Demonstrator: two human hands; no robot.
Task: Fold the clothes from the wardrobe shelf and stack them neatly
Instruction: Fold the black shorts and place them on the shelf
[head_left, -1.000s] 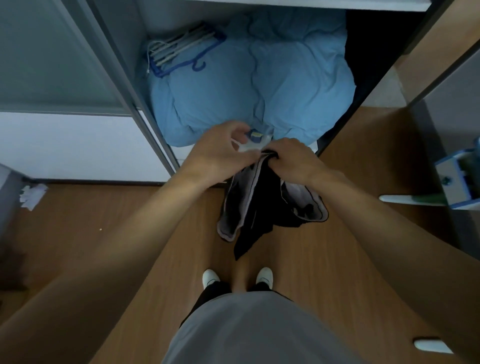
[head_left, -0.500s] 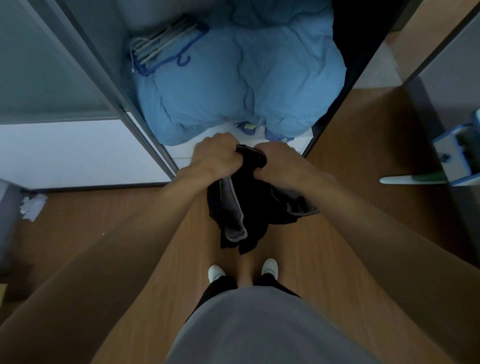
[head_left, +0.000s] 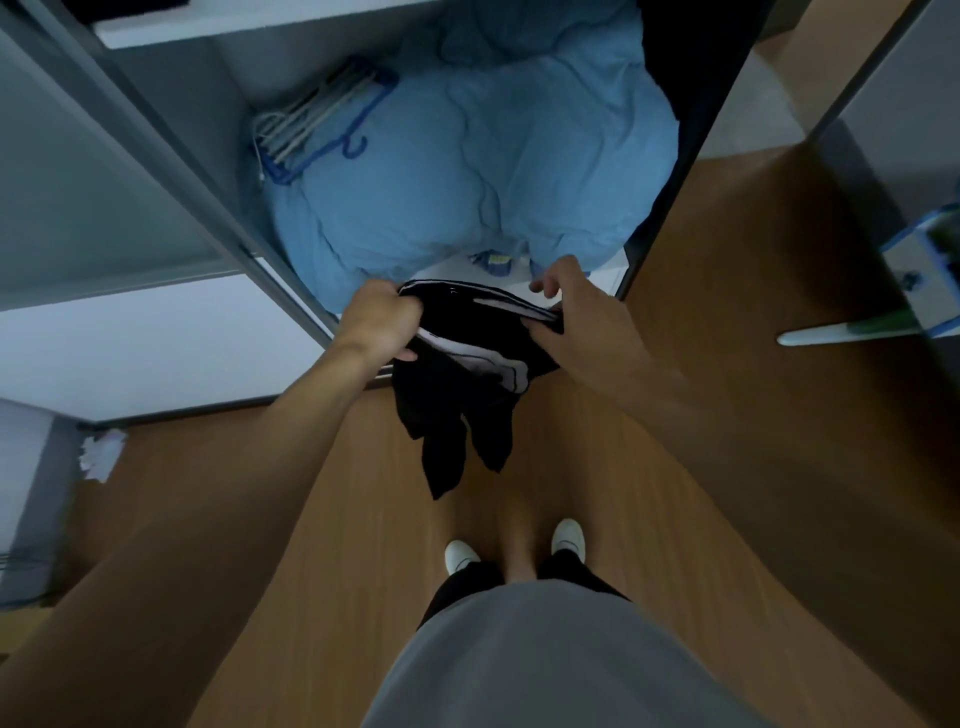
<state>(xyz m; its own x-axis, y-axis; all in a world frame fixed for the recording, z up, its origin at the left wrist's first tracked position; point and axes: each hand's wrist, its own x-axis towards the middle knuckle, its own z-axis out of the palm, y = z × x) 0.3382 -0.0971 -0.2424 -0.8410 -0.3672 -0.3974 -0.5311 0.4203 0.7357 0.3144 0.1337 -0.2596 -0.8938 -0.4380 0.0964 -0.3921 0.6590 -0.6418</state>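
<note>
Left hand (head_left: 382, 325) grips and right hand (head_left: 576, 325) pinches the black garment (head_left: 457, 395), which hangs unfolded just in front of the blue duvet (head_left: 467, 171). Folding looks barely begun, no stack visible, stacking still to do.

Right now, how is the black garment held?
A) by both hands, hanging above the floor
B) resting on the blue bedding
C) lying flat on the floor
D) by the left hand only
A: the left hand and the right hand each grip the top of the black garment, which hangs above the wooden floor.
</note>
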